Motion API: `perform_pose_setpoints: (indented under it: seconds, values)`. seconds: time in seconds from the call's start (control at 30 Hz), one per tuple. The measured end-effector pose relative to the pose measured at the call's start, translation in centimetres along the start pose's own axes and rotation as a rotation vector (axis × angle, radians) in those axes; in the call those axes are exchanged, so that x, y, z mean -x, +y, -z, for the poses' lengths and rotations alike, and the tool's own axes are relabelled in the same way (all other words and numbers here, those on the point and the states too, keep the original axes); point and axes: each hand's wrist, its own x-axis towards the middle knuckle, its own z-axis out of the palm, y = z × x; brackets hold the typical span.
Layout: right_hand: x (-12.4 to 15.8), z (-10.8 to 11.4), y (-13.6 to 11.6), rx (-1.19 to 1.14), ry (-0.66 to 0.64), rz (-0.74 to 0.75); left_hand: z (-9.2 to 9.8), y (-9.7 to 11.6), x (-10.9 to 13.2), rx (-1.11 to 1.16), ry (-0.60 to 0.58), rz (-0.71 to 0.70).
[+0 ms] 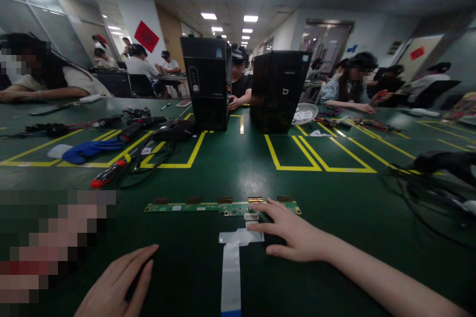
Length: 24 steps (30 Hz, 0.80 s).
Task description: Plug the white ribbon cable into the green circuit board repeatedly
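Observation:
A long, narrow green circuit board (208, 208) lies across the table in front of me, with several brown tabs along its far edge. A white flat ribbon cable (231, 277) runs from the bottom of the view up towards the board's middle, folded sideways near its far end. Over the board's right part and the cable's end reaches my right hand (288, 230), its fingers spread. Whether its fingertips press on the connector I cannot tell. My left hand (121, 280) rests left of the cable, fingers stretched out, thumb apart, holding nothing.
Two black computer towers (206, 84) (278, 91) stand at the back, a person between them. To the left lie a red-and-black screwdriver (108, 174), a blue glove (91, 151) and black cables (171, 131). More black cables (412, 203) lie right. Yellow tape (297, 168) marks the green table.

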Motion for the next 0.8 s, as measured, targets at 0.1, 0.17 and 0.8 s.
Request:
perform_pose_setpoints:
  seconds: [0.1,0.17,0.8]
  values:
    - [0.1,0.0,-0.1,0.005,-0.006,-0.007,0.4,0.5,-0.2,0.004,0.001,0.009]
    - [0.2,0.0,-0.2,0.006,0.002,-0.01,0.7,0.8,-0.3,0.006,-0.004,0.025]
    - [17.1,-1.6,4.9,0.203,0.285,-0.704,1.5,1.8,-0.6,0.033,-0.038,0.078]
